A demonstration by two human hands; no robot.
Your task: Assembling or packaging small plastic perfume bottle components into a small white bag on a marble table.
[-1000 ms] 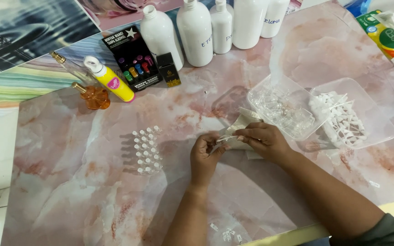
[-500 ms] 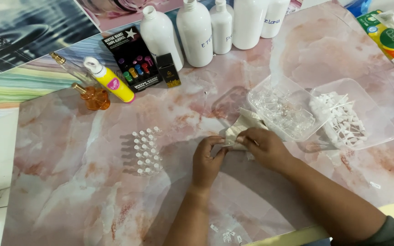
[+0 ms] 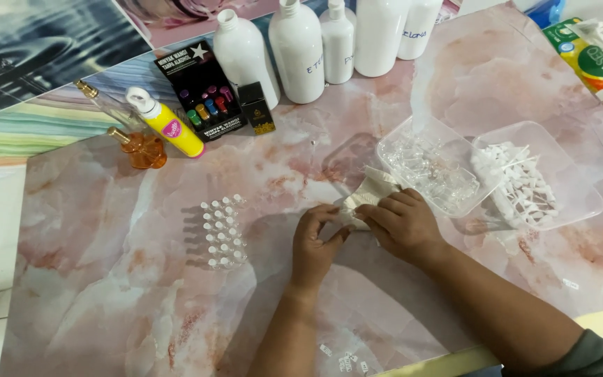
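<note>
Your hands have drawn closer together since a second ago, and the small item you held up between them is now lowered into the cloth. Your right hand (image 3: 405, 225) lies curled over the crumpled white cloth (image 3: 366, 197), pressing it to the table (image 3: 106, 293). Your left hand (image 3: 315, 241) pinches the cloth's near edge with fingertips pressed together. Just beside it stand two clear trays (image 3: 423, 132), and rows of small clear vials (image 3: 223, 234) stand to your left.
</note>
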